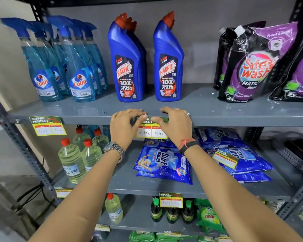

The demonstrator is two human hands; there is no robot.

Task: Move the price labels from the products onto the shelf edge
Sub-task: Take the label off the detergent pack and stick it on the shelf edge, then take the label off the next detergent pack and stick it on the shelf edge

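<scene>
1. Both hands press one price label (151, 131) against the front edge of the top shelf (234, 117), just below the two Harpic bottles (129, 67). The left hand (124, 126) pins the label's left top corner with thumb and fingers; the right hand (175, 126) pins the right top corner. Neither is clenched: the fingers are spread flat over the green header, with the fingertips curled over the shelf lip.
2. Risk, as I judge it: if one hand lets go before the header sticks, the label may swing crooked or drop onto the Surf Excel packs (163, 163) below. Uneven pressure may leave it tilted or creased. I cannot tell what fastens it, so the hold itself is uncertain.
3. The label hangs below the edge and covers part of the shelf beneath; a pack pulled out there could snag it.
4. Fingers reaching too far over the lip could nudge a Harpic bottle, though both stand a little back from the edge.
5. Hidden: the hands cover most of the header, so only parts of its print show. The handwritten prices are faint; I read them only roughly.
6. One label still lies on the right Surf pack (225, 158), so work remains. Its writing is too blurred to read.
7. Further off, a label (48, 126) hangs under the Colin sprays (59, 63). The Safewash pouches (255, 63) show no label at the edge below, and the frame cuts off the rightmost one.
</scene>
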